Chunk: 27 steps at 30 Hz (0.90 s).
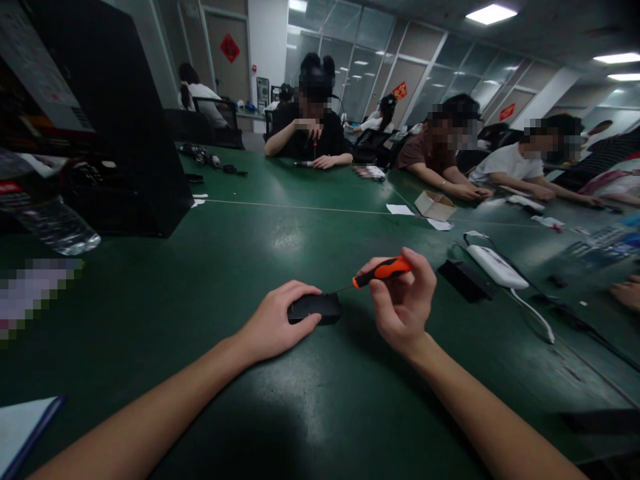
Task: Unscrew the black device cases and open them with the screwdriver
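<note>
Your left fingers [301, 289] grip the small black oblong casing [320, 308] on the green tabletop [240, 260], while your right fingers [421, 268] hold the orange-and-black screwdriver [384, 269], which could skid off if pressed at that slant.

On the glossy green desk [200, 280], the left hand [280, 320] holds a small black oblong box [317, 309]. The right hand [407, 300] holds an orange-and-black screwdriver [384, 270], its thin shaft slanting toward the box's far edge (contact is too small to tell). Right of that hand lie a black rectangular block [466, 280] and a white plastic case [497, 267]; 1 person in black [333, 127] sits opposite.
</note>
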Each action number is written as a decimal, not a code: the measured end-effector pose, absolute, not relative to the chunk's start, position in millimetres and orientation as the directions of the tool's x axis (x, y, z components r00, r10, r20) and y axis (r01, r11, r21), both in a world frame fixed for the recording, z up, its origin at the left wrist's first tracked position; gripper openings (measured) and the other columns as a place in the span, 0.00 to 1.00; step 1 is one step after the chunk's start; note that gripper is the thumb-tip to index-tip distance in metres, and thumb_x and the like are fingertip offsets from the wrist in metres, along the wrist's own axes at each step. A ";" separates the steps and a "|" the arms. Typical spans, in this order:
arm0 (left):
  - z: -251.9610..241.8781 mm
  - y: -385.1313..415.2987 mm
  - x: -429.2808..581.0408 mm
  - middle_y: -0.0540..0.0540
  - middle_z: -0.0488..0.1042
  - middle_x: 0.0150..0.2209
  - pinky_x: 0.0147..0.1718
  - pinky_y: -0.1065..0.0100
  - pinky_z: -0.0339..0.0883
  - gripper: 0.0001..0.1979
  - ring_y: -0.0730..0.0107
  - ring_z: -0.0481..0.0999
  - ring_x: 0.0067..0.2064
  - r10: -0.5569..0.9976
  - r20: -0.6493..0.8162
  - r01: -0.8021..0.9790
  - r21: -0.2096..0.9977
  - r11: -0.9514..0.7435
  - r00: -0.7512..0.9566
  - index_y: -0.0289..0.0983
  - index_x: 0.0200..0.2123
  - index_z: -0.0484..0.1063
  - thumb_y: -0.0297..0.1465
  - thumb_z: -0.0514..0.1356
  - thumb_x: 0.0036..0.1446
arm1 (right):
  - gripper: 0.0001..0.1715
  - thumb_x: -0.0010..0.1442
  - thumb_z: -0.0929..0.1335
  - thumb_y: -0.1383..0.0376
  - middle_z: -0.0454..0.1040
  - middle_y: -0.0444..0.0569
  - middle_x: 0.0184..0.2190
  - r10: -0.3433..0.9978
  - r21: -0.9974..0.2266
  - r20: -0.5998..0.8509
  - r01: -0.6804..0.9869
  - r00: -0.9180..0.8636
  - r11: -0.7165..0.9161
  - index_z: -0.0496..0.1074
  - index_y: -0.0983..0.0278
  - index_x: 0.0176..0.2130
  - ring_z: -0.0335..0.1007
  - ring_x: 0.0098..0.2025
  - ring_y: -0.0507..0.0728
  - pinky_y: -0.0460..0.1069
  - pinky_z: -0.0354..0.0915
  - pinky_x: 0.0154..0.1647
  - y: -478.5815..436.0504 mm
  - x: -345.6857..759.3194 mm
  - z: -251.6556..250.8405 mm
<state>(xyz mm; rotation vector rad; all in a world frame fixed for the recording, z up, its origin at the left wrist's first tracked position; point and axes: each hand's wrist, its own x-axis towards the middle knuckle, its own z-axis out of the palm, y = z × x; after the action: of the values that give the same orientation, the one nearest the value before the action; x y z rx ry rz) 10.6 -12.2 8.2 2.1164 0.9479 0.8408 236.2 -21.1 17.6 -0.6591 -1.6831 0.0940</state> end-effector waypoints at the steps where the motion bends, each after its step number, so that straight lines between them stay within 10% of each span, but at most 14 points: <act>1: 8.1 -12.2 10.8 0.43 0.77 0.50 0.53 0.57 0.68 0.15 0.57 0.76 0.51 0.799 0.285 0.376 0.766 -0.522 0.530 0.40 0.51 0.75 0.32 0.64 0.60 | 0.41 0.63 0.68 0.71 0.70 0.47 0.43 0.481 -0.422 0.874 0.374 -0.077 0.826 0.52 0.50 0.68 0.74 0.41 0.54 0.54 0.78 0.42 -20.4 236.4 17.5; 27: 6.6 -11.0 9.7 0.44 0.77 0.50 0.53 0.56 0.69 0.15 0.57 0.77 0.51 0.787 0.311 0.378 0.745 -0.550 0.533 0.40 0.51 0.75 0.32 0.64 0.60 | 0.38 0.62 0.71 0.66 0.72 0.45 0.41 0.685 -0.709 0.698 0.343 0.209 0.617 0.54 0.51 0.65 0.74 0.41 0.54 0.52 0.75 0.42 -16.4 229.7 16.3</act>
<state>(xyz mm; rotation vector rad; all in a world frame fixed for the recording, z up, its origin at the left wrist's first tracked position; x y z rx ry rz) 9.7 -11.0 6.6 2.1564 0.9396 0.8611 229.7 -16.4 16.3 -0.9470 -1.3949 0.2963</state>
